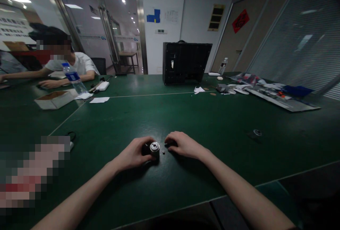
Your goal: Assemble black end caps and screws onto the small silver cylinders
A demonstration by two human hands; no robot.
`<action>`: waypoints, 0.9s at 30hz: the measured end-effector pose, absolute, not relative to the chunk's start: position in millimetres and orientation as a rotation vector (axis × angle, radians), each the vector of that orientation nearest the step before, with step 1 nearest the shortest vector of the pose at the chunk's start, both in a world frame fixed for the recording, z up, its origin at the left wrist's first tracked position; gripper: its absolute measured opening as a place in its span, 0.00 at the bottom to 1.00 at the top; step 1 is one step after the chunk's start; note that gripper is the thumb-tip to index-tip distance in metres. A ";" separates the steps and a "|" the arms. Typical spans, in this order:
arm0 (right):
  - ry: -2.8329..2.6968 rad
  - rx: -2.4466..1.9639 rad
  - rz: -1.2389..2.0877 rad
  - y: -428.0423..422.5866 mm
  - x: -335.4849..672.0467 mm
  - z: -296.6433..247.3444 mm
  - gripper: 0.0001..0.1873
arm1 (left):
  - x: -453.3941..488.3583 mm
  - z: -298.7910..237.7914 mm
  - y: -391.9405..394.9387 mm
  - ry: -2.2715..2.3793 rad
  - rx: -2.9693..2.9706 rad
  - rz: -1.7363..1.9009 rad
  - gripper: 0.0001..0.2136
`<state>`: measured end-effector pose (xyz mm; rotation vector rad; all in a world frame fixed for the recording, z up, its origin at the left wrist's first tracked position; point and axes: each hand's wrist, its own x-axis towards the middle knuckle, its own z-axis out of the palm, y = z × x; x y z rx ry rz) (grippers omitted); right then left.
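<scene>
My left hand [142,150] is curled round an upright metal cylinder [154,149], which looks like a small motor with holes in its bright top face. Its thumb and fingers rest against the side. Just right of the cylinder, a tiny metal piece [163,152] like a small gear or bushing lies on the green table [132,116]. Beyond that piece is my right hand [180,144], palm down, with curved fingers and a dark gap between thumb and forefinger. Nothing shows in that gap. Farther right lies a round metal part [257,132], partly blurred.
A black case [186,63] stands at the back. At the far left sit a person [82,63], a water bottle [73,78] and an open box [54,99]. Papers and a board [287,99] with parts lie at the right. A pixelated patch covers the left front.
</scene>
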<state>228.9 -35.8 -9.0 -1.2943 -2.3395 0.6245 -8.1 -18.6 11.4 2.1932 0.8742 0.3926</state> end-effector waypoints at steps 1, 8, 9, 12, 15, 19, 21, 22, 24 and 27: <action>-2.337 -1.309 0.603 -35.4 229.3 -9.6 0.11 | -8.8 11.0 -18.0 0.879 2.208 0.376 0.16; -2.337 -1.326 0.549 -34.4 228.1 -12.7 0.09 | -9.2 10.3 -16.1 0.946 2.310 0.330 0.15; -2.336 -1.327 0.550 -34.5 227.7 -12.5 0.09 | -8.9 10.6 -16.2 0.959 2.316 0.320 0.15; -2.328 -1.315 0.539 -35.4 225.4 -10.5 0.07 | -8.5 11.6 -16.6 0.958 2.324 0.300 0.15; -2.282 -1.259 0.556 -37.6 220.1 -7.1 0.08 | -9.3 11.1 -16.5 0.960 2.333 0.301 0.15; -2.216 -1.135 0.650 -42.6 211.6 -3.7 0.11 | -11.3 6.8 -14.8 0.944 2.371 0.319 0.15; -2.213 -1.078 0.682 -45.1 208.1 -4.1 0.14 | -11.8 4.7 -13.8 0.923 2.391 0.321 0.14; -2.216 -1.055 0.687 -46.1 206.6 -4.9 0.16 | -11.8 4.1 -13.4 0.917 2.396 0.321 0.14; -2.224 -1.024 0.680 -47.4 203.9 -7.2 0.19 | -11.4 4.1 -13.1 0.913 2.395 0.320 0.14; -2.217 -1.016 0.658 -47.7 200.2 -11.5 0.20 | -10.5 6.6 -13.7 0.906 2.391 0.322 0.13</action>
